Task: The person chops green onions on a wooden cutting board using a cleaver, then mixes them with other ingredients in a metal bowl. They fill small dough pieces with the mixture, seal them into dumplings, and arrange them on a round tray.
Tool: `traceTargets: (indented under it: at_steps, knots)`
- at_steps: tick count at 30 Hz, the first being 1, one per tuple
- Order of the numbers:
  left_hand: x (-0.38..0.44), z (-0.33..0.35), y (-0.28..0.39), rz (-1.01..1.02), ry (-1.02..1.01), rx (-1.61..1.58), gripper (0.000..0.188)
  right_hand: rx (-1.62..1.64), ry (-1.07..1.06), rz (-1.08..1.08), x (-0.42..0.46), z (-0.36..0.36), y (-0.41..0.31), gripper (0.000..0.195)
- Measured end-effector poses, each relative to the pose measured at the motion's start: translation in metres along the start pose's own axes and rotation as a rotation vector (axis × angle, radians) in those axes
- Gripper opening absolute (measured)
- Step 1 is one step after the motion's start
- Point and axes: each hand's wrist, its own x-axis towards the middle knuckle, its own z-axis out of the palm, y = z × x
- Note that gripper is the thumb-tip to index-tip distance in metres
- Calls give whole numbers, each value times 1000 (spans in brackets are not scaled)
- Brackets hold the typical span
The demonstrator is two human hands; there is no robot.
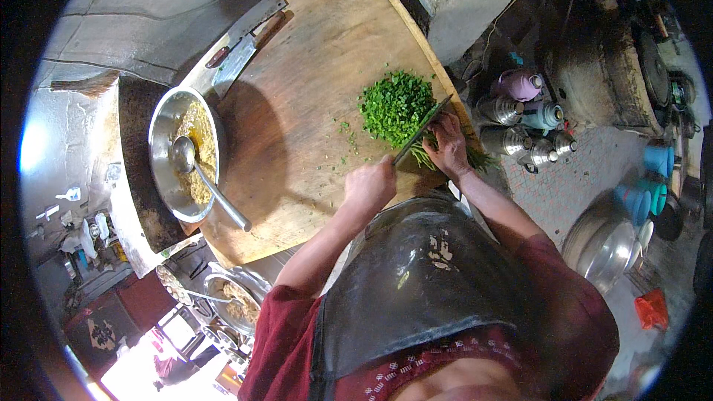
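Observation:
My left hand [370, 189] grips the handle of a kitchen knife [415, 138], whose blade is seen nearly edge-on. It stands between a heap of finely chopped green stalks [395, 108] and my right hand [448, 145]. My right hand presses on a bunch of uncut green stalks [421, 155] close beside the blade, with leafy ends sticking out past the wrist. All this lies on the right part of a large wooden board [317, 67]. Small green bits are scattered to the left of the heap.
On the left stands a steel bowl [157, 178] of yellowish minced food with a ladle [223, 200]. Cleavers [237, 64] lie at the board's far left edge. Vacuum flasks [504, 142] stand on the floor at right, near a large metal basin [604, 256]. Another bowl [214, 284] is at lower left.

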Motion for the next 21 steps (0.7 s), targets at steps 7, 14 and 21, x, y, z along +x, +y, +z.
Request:
traceTargets:
  at_steps: [7,14,21]
  knots:
    - [21,10,4,41,102,-59,27,-65,14,-40,-2,1,0,52]
    - [49,9,-4,-17,188,-309,28,-130,-62,16,-7,-6,-28,51]
    - [71,-17,-8,-112,182,-388,30,-90,-58,-35,-5,-7,-28,44]
